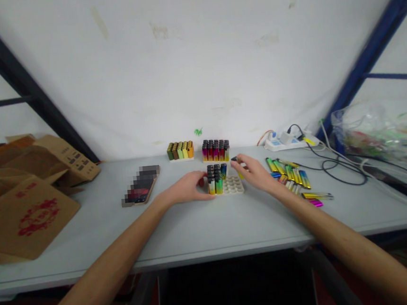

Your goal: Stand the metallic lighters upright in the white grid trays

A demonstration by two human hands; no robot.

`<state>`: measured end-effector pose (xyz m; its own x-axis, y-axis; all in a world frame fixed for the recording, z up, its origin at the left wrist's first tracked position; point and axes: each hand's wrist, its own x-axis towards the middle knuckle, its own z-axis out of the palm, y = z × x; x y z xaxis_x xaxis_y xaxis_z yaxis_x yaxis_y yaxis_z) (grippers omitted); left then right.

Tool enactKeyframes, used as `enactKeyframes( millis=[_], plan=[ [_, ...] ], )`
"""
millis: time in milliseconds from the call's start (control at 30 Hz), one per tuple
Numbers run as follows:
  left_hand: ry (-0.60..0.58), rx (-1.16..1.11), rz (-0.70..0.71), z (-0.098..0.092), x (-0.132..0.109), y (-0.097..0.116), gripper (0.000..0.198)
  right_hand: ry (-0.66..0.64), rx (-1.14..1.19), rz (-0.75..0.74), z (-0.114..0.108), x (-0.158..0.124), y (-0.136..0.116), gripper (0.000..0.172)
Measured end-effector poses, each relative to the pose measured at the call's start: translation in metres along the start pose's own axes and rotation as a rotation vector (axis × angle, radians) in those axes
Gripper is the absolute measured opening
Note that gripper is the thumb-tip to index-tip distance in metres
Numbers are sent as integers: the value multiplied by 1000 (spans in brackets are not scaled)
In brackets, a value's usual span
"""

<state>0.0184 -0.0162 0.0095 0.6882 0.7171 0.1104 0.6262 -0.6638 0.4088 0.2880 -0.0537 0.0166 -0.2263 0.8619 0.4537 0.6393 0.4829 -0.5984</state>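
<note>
Table (182, 230): grey and flat; two filled packs (216, 151) stand at its back.
Loose lighters (291, 174): heaped on the right, mostly lying flat; shiny sleeves, so probably slick, best pinched across the flat sides.
Left hand (188, 188): fingers half curled around the left end of the tray (237, 192), thumb at its near corner; I cannot tell how firmly it grips (nor what the red bit (201, 181) by the fingers is).
Right hand (249, 170): thumb and fingers pinched on the held lighter (234, 159), just beside the tray's right end.
Tray: mid-table between the hands, pale and likely light, thin and somewhat bendy; steady it by the end walls. Standing lighters (215, 180) fill its left side.
Held lighter: black top, yellow below; likely light and stiff, best taken near the top.
</note>
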Motion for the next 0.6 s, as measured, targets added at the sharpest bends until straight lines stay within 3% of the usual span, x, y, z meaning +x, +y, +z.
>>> enactKeyframes(
  millis=[100, 200, 400, 600],
  plan=[
    [1, -2, -8, 0, 0, 0, 64, 35, -110, -91, 0, 1, 2, 43],
    [-5, -4, -9, -1, 0, 1, 64, 6, -119, -60, 1, 1, 0, 44],
    [-5, 4, -4, 0, 1, 0, 65, -81, -115, -56, 6, 0, 1, 33],
    [6, -11, 0, 1, 0, 0, 66, -185, -312, -105, 18, 1, 5, 23]
  ],
)
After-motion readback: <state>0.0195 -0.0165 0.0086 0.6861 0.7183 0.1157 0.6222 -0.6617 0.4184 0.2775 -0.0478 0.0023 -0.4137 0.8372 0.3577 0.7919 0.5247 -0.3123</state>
